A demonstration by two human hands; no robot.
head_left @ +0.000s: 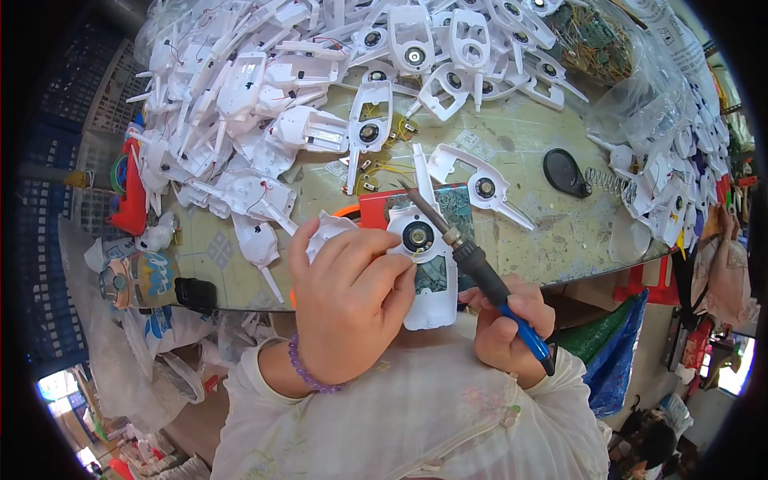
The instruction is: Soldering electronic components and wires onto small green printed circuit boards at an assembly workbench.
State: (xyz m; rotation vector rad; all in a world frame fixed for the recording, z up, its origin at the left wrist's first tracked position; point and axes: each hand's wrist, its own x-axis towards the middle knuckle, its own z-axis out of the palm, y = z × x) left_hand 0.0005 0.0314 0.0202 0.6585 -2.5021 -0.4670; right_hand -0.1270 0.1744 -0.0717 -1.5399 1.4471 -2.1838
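On the left and across the far half of the surface (528, 144) lies a big heap of white plastic shells (240, 104), many already showing a round speaker and thin wires. By that look a good share of the pieces seem worked through, though which of them are finished cannot be told from here.

The left hand (352, 296) rises from the lower edge with a purple bead bracelet (308, 372) at the wrist. Its fingers (376, 252) are closed around the white shell in hand (428, 276), holding it upright just above the near edge of the surface, the round black speaker (418, 237) facing the person. This piece looks to be mid-soldering, not yet laid aside.

The right hand (508, 324) grips the blue handle of a soldering iron (472, 260) like a pen, fingers wrapped shut. The iron slants up and to the left, its tip just above the speaker.

Further right lie a black oval part (566, 172) and a coil spring (606, 181).
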